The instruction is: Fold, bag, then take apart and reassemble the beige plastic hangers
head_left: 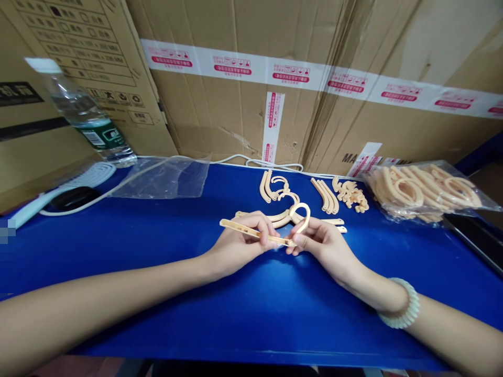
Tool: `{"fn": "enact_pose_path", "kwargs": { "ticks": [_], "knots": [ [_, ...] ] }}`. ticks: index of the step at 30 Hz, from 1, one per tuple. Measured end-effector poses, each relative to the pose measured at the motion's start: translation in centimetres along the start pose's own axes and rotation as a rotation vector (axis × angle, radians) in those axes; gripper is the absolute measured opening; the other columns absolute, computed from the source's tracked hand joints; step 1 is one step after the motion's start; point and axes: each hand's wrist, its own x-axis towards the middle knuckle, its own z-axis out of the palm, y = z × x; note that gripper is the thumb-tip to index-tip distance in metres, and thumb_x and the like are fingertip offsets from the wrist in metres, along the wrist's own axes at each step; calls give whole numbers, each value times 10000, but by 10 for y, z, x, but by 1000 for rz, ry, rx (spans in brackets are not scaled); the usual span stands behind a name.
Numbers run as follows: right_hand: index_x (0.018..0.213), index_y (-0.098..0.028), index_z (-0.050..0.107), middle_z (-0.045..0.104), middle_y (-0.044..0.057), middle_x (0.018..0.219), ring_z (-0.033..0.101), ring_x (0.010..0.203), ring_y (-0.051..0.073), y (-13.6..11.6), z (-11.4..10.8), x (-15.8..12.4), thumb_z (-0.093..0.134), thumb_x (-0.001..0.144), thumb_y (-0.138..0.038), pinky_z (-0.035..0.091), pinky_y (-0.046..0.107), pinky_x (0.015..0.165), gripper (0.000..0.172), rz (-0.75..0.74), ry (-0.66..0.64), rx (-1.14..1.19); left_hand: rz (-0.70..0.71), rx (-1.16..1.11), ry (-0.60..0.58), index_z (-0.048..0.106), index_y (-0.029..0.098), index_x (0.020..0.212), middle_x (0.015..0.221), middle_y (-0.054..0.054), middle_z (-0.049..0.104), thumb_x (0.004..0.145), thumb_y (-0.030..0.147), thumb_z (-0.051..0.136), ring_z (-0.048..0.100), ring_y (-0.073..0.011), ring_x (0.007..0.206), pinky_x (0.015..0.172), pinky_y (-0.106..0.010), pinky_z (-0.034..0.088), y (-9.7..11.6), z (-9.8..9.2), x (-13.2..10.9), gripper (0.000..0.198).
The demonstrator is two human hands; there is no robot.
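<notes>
My left hand (236, 246) is closed around a pale peach plastic hanger arm (231, 225), whose long end points left. My right hand (334, 251) pinches a curved hanger hook (305, 210) of the same colour at its base. Hook and arm meet between my fingertips; whether they are joined I cannot tell. Just behind my hands lie more hanger pieces (277, 218), partly hidden by them. Farther back are loose arms (265, 187), loose hooks (280, 181), another group of arms (325, 196) and a pile of small connector pieces (353, 197).
A clear bag of hanger parts (428, 191) lies at the right, beside a dark flat device (477, 243). At the left are a water bottle (92, 115), a pale hairbrush (74, 180), a black oval object (75, 198) and a plastic bag (168, 178). Cardboard boxes (220, 115) stand behind the blue table (251, 314).
</notes>
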Motion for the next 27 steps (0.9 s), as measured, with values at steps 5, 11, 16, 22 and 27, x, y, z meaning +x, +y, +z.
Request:
{"fn": "enact_pose_path", "kwargs": {
  "ticks": [5,11,16,22,27],
  "knots": [
    [813,-175,642,725,15,663,690,586,135,1,3,0,852,728,-411,563,245,578,327,-27,4,-39,-15,5,-16,536,166,572,756,-5,674,778,148,758,678,-154,776,767,-303,509,0,0,-2,304],
    [801,-178,635,722,17,673,686,592,142,0,4,-1,844,741,-425,564,258,577,329,-39,-24,-42,-37,-12,0,534,167,569,738,0,651,766,144,761,666,-144,744,747,-297,532,2,1,-2,302],
    [812,-173,633,722,19,695,694,628,137,-1,2,-1,829,770,-416,562,240,597,315,-27,-48,2,-35,2,2,540,170,568,742,-1,658,770,159,760,659,-145,748,760,-302,527,5,1,-1,299],
    [807,-166,625,720,23,714,700,642,135,0,0,-1,827,776,-385,563,233,606,299,-17,-57,54,-37,17,4,537,170,567,743,0,660,777,152,745,649,-138,746,768,-301,517,5,1,-1,296],
    [792,-172,614,719,22,738,698,643,135,-1,0,-1,825,777,-367,562,235,588,288,-26,-62,63,-40,19,9,531,170,568,751,-2,653,783,162,745,646,-139,754,767,-300,518,3,1,-2,303]
  ]
}}
